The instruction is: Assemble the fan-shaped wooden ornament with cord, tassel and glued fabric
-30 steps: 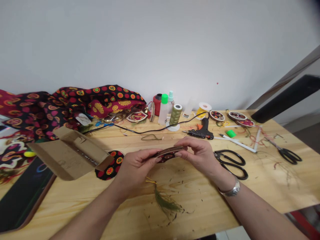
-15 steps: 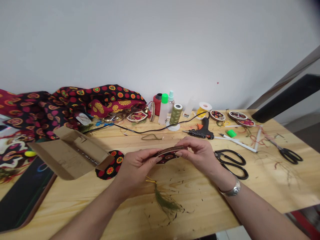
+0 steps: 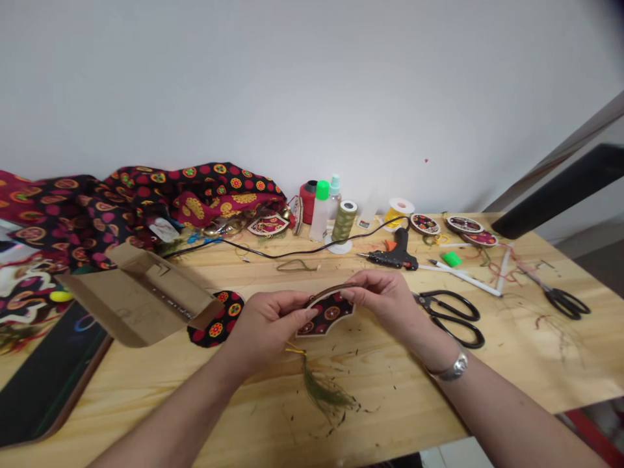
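Between my two hands is a flat ornament piece (image 3: 327,316) covered in dark patterned fabric, with a pale scalloped border and a brown curved edge on top. My left hand (image 3: 273,320) pinches its left end between thumb and fingers. The right end is pinched by my right hand (image 3: 383,296), with a silver bracelet (image 3: 455,365) on that wrist. Just below the ornament lies a green tassel (image 3: 322,388) with a yellow tie (image 3: 295,351). A round patterned fabric piece (image 3: 218,318) rests left of my left hand, partly under a cardboard box (image 3: 136,296).
Black-handled scissors (image 3: 455,318) lie right of my right hand, with smaller scissors (image 3: 568,302) farther right. Behind are a hot glue gun (image 3: 394,253), its cable (image 3: 273,258), thread spools (image 3: 344,224) and a green-capped bottle (image 3: 320,214). Patterned cloth (image 3: 146,201) is heaped back left.
The ornament has tilted so that more of its patterned face shows, where before mostly its edge was visible. Both hands keep their hold and have barely moved.
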A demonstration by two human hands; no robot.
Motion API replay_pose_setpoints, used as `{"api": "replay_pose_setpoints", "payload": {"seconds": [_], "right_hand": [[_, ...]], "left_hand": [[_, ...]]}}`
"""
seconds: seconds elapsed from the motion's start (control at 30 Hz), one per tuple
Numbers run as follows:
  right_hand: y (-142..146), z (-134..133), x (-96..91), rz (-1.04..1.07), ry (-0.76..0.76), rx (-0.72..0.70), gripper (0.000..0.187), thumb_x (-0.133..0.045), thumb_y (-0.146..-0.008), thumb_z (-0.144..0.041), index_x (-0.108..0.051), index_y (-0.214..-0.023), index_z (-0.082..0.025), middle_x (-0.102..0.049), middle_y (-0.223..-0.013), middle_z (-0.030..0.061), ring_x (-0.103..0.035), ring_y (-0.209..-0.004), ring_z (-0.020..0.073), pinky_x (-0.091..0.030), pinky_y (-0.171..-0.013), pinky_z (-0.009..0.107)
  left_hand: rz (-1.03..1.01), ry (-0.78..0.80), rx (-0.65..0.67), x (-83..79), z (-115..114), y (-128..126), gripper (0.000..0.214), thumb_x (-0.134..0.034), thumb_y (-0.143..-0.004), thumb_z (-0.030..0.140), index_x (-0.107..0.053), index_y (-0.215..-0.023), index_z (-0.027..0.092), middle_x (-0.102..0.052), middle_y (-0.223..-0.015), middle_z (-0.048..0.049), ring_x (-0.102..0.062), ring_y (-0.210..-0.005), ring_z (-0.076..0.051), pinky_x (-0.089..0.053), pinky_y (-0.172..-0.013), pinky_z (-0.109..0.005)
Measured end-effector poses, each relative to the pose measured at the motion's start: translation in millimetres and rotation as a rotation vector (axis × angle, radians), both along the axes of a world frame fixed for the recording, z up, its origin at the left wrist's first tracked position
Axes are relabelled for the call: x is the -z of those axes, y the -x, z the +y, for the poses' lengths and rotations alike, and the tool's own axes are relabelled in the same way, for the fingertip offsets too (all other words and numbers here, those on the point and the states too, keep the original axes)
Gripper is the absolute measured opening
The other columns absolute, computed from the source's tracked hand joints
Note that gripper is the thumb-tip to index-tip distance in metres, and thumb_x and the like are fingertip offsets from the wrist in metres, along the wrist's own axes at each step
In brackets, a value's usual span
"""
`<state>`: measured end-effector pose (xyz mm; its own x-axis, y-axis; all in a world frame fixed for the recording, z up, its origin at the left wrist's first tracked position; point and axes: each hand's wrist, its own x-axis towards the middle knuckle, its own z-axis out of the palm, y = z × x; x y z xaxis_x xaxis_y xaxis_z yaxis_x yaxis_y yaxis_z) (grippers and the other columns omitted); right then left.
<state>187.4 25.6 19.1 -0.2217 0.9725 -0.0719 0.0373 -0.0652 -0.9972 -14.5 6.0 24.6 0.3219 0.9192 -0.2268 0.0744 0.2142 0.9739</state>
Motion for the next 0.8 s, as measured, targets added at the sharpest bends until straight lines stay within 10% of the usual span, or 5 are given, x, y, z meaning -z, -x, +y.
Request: {"api": "replay_pose_setpoints", "payload": {"seconds": [0.8], "right_hand": [[2.4, 2.9, 12.3, 0.093, 0.190, -0.002, 0.025, -0.076, -0.063, -0.035, -0.062, -0.060, -0.016, -0.064, -0.060, 0.0006, -0.054, -0.054, 0.0107, -0.040, -0.055, 0.026]], "left_hand": [[-0.278, 0.316, 0.050, 9.3, 4.1, 0.6, 0.031, -0.070, -0.073, 0.023, -0.069, -0.104, 0.022, -0.074, -0.095, -0.0032, -0.068, -0.079, -0.016, -0.052, -0.076, -0.026]]}}
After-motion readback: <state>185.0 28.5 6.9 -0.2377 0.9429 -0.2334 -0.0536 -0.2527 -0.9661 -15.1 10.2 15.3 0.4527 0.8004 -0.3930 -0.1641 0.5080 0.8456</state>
